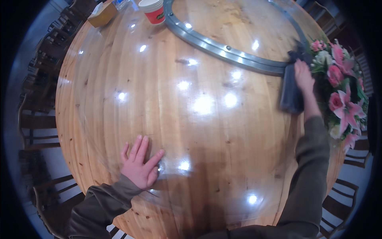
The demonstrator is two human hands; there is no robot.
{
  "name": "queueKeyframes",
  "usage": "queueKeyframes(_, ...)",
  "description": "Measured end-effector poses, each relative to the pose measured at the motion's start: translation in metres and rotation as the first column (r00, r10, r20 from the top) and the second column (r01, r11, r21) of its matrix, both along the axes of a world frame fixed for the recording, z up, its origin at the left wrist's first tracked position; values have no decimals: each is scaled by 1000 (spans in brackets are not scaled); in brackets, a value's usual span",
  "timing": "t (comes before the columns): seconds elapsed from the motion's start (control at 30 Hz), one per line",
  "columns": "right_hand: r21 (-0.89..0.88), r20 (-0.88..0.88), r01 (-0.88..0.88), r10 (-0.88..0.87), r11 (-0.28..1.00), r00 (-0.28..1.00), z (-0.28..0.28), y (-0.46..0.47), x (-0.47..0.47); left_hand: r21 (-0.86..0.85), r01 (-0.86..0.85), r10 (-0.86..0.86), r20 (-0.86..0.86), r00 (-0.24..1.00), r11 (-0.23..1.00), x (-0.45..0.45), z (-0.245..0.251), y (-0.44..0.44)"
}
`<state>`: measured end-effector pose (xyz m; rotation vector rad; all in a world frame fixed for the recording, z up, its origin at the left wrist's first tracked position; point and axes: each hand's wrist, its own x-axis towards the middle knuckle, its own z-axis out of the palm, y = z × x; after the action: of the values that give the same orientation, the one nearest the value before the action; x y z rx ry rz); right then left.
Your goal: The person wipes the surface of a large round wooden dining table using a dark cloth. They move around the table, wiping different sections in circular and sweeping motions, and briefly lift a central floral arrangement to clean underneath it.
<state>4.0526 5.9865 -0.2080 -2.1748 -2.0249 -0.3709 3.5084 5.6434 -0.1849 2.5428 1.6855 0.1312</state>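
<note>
My right hand [303, 76], at the right of the view, lies on a dark cloth [291, 92], fingers pointing away from me. Both are blurred, so the grip is only partly visible. The cloth touches the near right part of a metal ring [215, 49], close to a bunch of pink and white flowers [347, 98]. My left hand [140, 165] rests palm down with spread fingers near the front left of the round wooden table [167, 119]. It holds nothing. A clear round sheet, apparently glass, covers much of the tabletop.
A stack of red and white paper cups [153, 13] stands at the ring's far left. Beyond it is a tissue box [103, 15] near the table's rim. Wooden chairs [38, 122] surround the table on both sides. Bright lamp reflections dot the shiny surface.
</note>
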Motion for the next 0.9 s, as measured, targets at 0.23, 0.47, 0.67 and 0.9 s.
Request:
queueKeyframes(0.23,-43,-142,-174,166,984,976,5,124,-207,-47,-15,13,-41,999,999,34,-5,-12)
queueKeyframes(0.47,122,-41,-683,691,720,721,11,-40,-323,-74,-74,77,41,996,994,61,3,-22)
queueKeyframes(0.67,11,-383,-794,736,608,559,43,-262,-261,-49,-68,73,111,991,997,71,7,-28)
queueKeyframes(0.9,-234,-134,-198,170,952,976,54,-369,-145,-164,98,-51,271,961,981,60,20,-30)
